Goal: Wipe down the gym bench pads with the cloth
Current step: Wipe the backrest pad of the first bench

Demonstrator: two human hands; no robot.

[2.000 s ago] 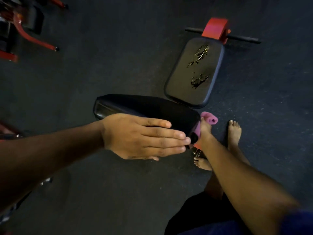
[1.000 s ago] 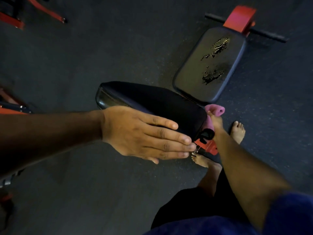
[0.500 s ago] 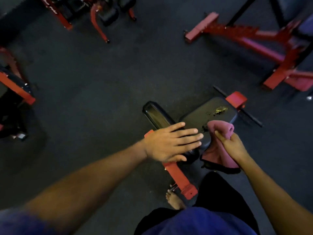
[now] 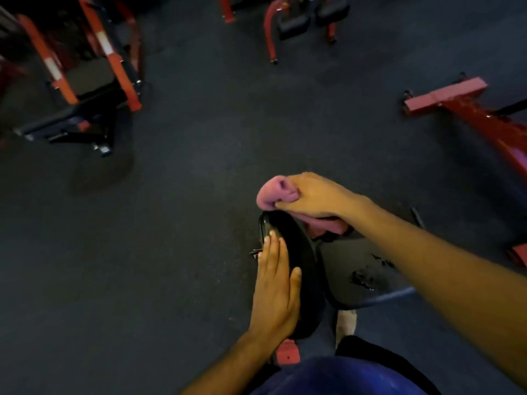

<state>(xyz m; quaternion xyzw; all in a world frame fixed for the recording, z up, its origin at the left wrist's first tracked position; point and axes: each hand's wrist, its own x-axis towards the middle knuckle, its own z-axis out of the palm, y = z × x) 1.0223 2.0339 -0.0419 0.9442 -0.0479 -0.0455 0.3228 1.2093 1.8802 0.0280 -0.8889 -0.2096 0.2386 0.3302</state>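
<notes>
1. Surroundings: a red-and-black rack frame [image 4: 85, 81] stands at upper left, a red machine with black pads [image 4: 299, 21] at top centre, and a red floor beam [image 4: 467, 109] at right. All three stand well apart from the bench.
2. Floor [image 4: 199, 195]: dark rubber surface, open on the left of the bench and beyond it.
3. Bench: the raised back pad [image 4: 302, 269] is seen edge-on; the seat pad [image 4: 356, 269] lies just beside it on the right, with torn patches on its surface. A red frame foot [image 4: 288, 355] shows below the back pad.
4. Left hand [image 4: 275, 292]: fingers straight and together, palm flat against the left face of the back pad.
5. Right hand [image 4: 316, 196]: fingers clenched round the pink cloth [image 4: 273, 192], held above the far end of the back pad. Part of the cloth hangs below the hand, near the pad's top edge.
6. Obstruction: the right forearm crosses over the seat pad, hiding its far right portion.
</notes>
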